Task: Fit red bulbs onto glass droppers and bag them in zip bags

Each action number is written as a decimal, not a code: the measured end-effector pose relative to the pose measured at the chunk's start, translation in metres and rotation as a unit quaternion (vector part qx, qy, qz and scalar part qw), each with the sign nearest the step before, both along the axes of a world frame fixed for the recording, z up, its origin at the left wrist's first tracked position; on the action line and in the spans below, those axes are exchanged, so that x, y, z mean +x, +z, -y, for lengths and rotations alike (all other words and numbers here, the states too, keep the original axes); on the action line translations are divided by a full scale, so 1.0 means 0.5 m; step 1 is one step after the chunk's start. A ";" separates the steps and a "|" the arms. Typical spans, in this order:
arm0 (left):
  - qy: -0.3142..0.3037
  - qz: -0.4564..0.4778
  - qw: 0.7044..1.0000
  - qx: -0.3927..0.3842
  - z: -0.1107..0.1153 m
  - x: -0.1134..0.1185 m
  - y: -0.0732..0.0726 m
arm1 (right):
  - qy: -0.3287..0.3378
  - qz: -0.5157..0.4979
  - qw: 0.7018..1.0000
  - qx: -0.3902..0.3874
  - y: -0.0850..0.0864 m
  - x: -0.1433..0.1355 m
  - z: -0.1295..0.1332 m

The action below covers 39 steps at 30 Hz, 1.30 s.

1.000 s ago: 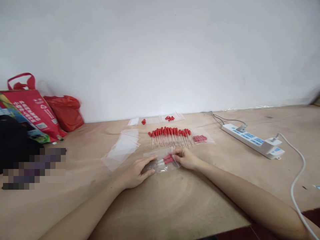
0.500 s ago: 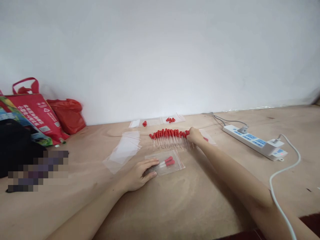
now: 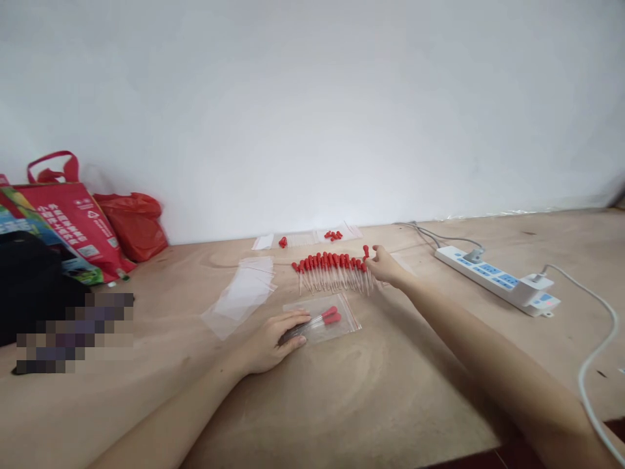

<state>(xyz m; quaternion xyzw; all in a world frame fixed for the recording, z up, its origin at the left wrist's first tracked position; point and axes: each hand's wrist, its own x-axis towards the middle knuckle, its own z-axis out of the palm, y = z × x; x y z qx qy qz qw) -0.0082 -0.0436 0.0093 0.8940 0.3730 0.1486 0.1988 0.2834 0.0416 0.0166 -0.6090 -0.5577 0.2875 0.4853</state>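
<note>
My left hand [image 3: 279, 339] rests on the table, thumb and fingers closed around the near end of a clear zip-lock bag [image 3: 347, 316]. Two droppers [image 3: 323, 318] with red rubber bulbs and clear tubes lie at the bag; my fingers cover their lower ends. At the right end of a row of droppers [image 3: 332, 267], my right hand [image 3: 383, 266] pinches one dropper [image 3: 366, 251]. Its red bulb stands above the others, and the tube is partly hidden by my fingers. The row lies side by side, bulbs pointing to the wall.
Flat clear bags [image 3: 247, 290] lie fanned out left of the row. Behind it are loose red bulbs [image 3: 333, 235] and a line of glass tubes [image 3: 301, 239]. A power strip [image 3: 488, 273] with cables stands right; a red shopping bag [image 3: 73, 221] and red plastic bag [image 3: 134, 225] sit left.
My right hand has pulled back slightly to the right, and one dropper's red bulb now stands up above the row between its fingers. My left hand has not moved.
</note>
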 end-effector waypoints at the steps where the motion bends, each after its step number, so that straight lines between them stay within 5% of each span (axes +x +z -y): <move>1: 0.001 0.000 1.000 -0.001 0.000 0.000 0.000 | 0.026 -0.010 1.000 -0.011 0.001 0.000 0.017; 5: 0.004 0.001 1.000 -0.002 -0.001 0.001 0.000 | 0.104 -0.085 0.991 0.010 -0.015 -0.008 0.075; 12: 0.004 0.000 1.000 -0.002 -0.001 0.002 0.000 | 0.043 -0.262 0.963 0.038 -0.065 -0.051 0.090; 18: 0.034 -0.015 0.999 -0.015 0.005 0.001 0.007 | 0.094 -0.339 0.936 -0.025 -0.063 -0.075 0.108; 29: 0.031 -0.016 0.999 -0.017 0.009 0.008 0.014 | 0.138 -0.225 0.964 -0.038 -0.066 -0.090 0.118; 39: 0.034 -0.034 0.999 -0.016 0.011 0.011 0.021 | 0.296 -0.079 0.949 -0.074 -0.069 -0.084 0.121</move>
